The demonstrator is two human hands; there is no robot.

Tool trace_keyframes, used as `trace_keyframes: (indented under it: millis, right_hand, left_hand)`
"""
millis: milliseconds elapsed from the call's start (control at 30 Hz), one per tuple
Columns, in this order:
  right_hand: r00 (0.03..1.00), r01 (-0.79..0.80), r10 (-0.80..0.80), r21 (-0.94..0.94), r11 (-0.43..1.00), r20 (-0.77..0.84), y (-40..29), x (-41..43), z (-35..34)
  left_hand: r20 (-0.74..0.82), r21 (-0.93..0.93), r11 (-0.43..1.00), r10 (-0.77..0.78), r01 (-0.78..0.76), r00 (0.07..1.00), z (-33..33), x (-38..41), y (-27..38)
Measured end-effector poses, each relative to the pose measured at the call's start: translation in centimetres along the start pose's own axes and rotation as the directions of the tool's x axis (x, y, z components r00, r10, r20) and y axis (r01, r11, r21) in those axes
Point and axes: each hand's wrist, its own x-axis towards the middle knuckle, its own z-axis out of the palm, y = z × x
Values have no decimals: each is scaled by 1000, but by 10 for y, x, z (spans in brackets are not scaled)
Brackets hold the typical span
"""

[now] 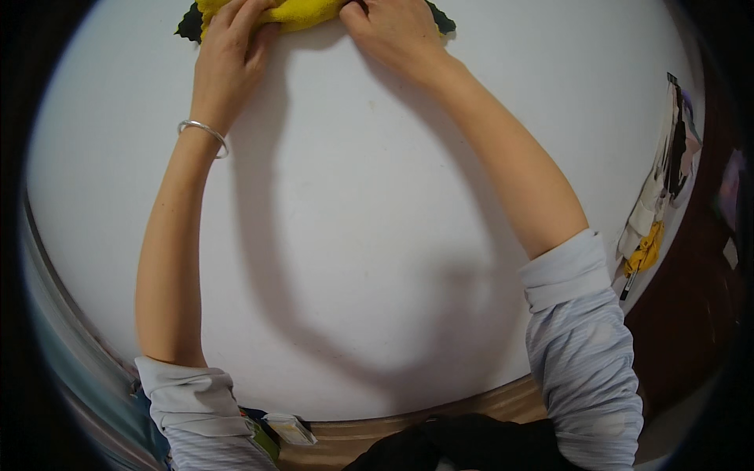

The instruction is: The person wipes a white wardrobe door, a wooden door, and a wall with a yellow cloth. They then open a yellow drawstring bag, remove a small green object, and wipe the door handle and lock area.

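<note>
At the top edge of the view, a fuzzy yellow cloth [309, 15] lies on the white tabletop [365, 194], cut off by the frame. Dark, jagged-edged pieces [189, 25] stick out at its left and right ends. My left hand [235, 41] grips the cloth near its left end, with the thumb at its near edge. Towards the other end, my right hand [394, 29] has its thumb and curled fingers on the cloth; some fingertips are hidden. The near edge of the cloth looks folded or rolled between my hands.
Along the right table edge lie pale and dark fabric strips [662, 165], a crumpled yellow piece of fabric [646, 250] and a dark pen-like stick [629, 287]. A small pale packet [290, 428] sits beyond the near edge, beside my left sleeve. A silver bangle [203, 129] circles my left wrist.
</note>
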Motion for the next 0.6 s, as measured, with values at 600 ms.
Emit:
trace_keyframes:
  millis: [600]
  right_hand:
    - [475, 263, -627, 580, 771, 618, -159, -401, -71]
  left_hand:
    - [704, -450, 836, 549, -315, 452, -51, -405, 201]
